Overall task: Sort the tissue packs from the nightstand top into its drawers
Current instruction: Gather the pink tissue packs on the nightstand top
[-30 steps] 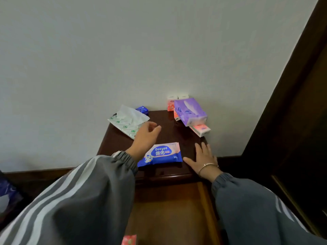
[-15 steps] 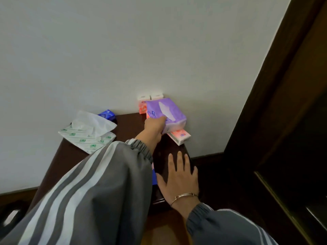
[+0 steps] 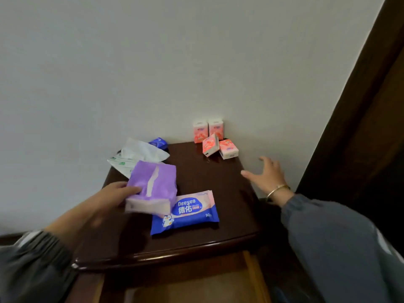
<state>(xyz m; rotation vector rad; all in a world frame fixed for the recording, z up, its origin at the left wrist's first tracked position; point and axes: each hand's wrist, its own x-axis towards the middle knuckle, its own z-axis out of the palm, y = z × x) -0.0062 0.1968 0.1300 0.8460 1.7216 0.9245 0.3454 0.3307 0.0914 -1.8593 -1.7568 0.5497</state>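
1. The purple soft-plastic tissue pack (image 3: pixel 153 184) is over the front-left part of the dark wooden nightstand (image 3: pixel 218 182). It is motion-blurred, and its near end covers the upper-left corner of the blue-and-pink wet-wipe pack (image 3: pixel 190 213). Whether the 2 touch I cannot tell.
2. The left grip (image 3: pixel 109 200) has the purple pack by its left side, with the thumb curled onto the top.
3. The wet-wipe pack lies flat near the nightstand's front edge.
4. Behind the purple pack, at the back-left, lie a white-and-green tissue pack (image 3: pixel 119 164) with a white sheet pulled up and a small blue pocket pack (image 3: pixel 158 142).
5. At the back-right corner are 4 small orange-pink pocket packs (image 3: pixel 215 138): 2 upright against the wall, 2 tipped over in front.
6. The right grip (image 3: pixel 266 176) holds nothing. Its fingers are spread by the nightstand's right edge, and a gold bangle (image 3: pixel 277 190) is on the wrist.
7. An open wooden drawer (image 3: pixel 196 287) shows below the front edge.
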